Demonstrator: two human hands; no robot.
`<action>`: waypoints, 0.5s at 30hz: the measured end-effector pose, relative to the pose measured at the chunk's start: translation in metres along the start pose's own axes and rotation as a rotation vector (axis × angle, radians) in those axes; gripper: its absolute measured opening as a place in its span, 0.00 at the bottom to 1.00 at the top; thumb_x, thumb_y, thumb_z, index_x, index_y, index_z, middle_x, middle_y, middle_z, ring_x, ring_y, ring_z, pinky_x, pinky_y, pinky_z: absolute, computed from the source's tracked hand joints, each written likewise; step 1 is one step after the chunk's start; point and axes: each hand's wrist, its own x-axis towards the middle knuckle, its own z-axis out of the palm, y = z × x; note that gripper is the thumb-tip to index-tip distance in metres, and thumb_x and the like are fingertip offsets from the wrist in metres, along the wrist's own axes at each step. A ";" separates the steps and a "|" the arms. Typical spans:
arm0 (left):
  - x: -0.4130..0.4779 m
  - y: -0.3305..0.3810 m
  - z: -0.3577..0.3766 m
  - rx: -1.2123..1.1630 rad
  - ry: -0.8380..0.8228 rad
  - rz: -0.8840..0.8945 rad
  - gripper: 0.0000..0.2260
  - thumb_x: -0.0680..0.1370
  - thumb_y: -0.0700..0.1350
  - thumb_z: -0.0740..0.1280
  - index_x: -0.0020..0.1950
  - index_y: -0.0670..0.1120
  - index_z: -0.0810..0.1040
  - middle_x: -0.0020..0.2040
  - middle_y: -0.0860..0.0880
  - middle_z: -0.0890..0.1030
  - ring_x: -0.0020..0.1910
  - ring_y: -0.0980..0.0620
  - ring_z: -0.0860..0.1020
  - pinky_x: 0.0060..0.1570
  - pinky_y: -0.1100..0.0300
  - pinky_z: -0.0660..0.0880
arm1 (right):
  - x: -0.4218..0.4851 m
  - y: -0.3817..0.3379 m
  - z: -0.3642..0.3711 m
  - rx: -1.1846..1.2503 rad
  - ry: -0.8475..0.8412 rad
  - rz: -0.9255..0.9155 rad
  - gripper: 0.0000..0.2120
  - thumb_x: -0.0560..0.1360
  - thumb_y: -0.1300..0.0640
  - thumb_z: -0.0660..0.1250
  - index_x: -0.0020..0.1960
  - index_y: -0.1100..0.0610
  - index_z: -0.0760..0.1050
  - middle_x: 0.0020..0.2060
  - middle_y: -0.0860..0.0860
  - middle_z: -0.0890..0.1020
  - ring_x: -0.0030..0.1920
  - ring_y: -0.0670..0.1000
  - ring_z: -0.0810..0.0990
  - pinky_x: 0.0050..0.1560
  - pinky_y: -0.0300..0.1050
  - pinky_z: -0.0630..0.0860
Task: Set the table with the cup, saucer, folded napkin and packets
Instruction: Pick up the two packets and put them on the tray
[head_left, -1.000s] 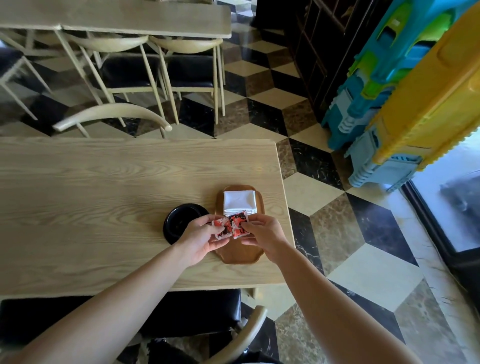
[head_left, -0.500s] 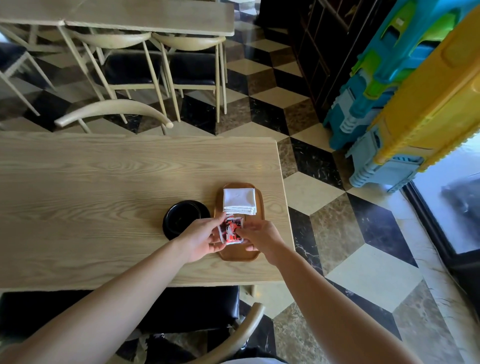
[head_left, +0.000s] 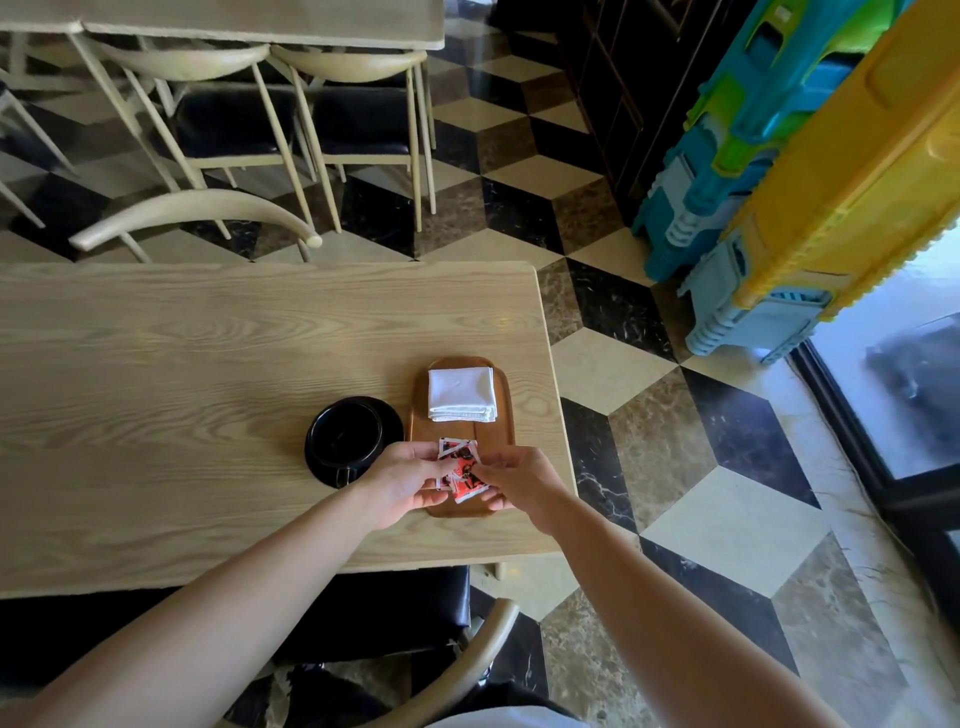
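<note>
Standing at the near right corner of a pale wooden table (head_left: 182, 364), the person reaches both bare arms toward a small oval wooden tray (head_left: 503, 410), which serves here as the landmark. Left of the tray, and touching or nearly touching its edge, a black cup (head_left: 344, 432) sits on a black saucer (head_left: 390, 421), its handle pointing toward the person. The left hand (head_left: 402, 486) comes in over the tray's near left edge, fingers curled around red, white and black packets (head_left: 460, 467), thumb on top. The packets are fanned above the tray's near half; at least two can be told apart, and their print is too small and blurred to read, so no brand or wording can be made out. On the tray's far half lies a folded white napkin (head_left: 461, 393), square and flat, bearing no visible writing. The right hand (head_left: 522, 483) meets the packets from the tray's near right side, fingertips pinched narrowly on the lower packet's edge. Beyond the tray's right side the table ends and a floor of black, cream and brown diamond tiles (head_left: 727, 519) begins. Far to the right of the tray stand stacked blue, green and yellow plastic pieces (head_left: 810, 156).
</note>
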 end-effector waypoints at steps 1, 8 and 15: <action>0.001 0.000 0.001 -0.002 0.018 0.001 0.11 0.74 0.35 0.71 0.55 0.41 0.82 0.43 0.45 0.84 0.37 0.52 0.81 0.47 0.52 0.78 | 0.001 0.001 0.000 -0.002 -0.005 0.004 0.06 0.73 0.60 0.73 0.50 0.57 0.82 0.40 0.53 0.85 0.35 0.48 0.83 0.47 0.49 0.83; 0.000 0.000 0.002 0.098 0.029 -0.013 0.13 0.71 0.35 0.74 0.53 0.44 0.80 0.53 0.41 0.83 0.51 0.43 0.81 0.43 0.53 0.79 | 0.004 -0.007 -0.002 0.065 0.124 -0.045 0.10 0.70 0.64 0.75 0.50 0.58 0.81 0.45 0.56 0.86 0.45 0.57 0.86 0.47 0.53 0.84; -0.006 0.001 0.015 0.039 -0.011 0.007 0.13 0.72 0.35 0.73 0.54 0.43 0.79 0.54 0.40 0.83 0.52 0.41 0.82 0.41 0.53 0.81 | 0.012 -0.015 0.012 0.098 0.307 -0.078 0.14 0.66 0.52 0.78 0.49 0.51 0.78 0.43 0.48 0.85 0.43 0.51 0.85 0.45 0.50 0.83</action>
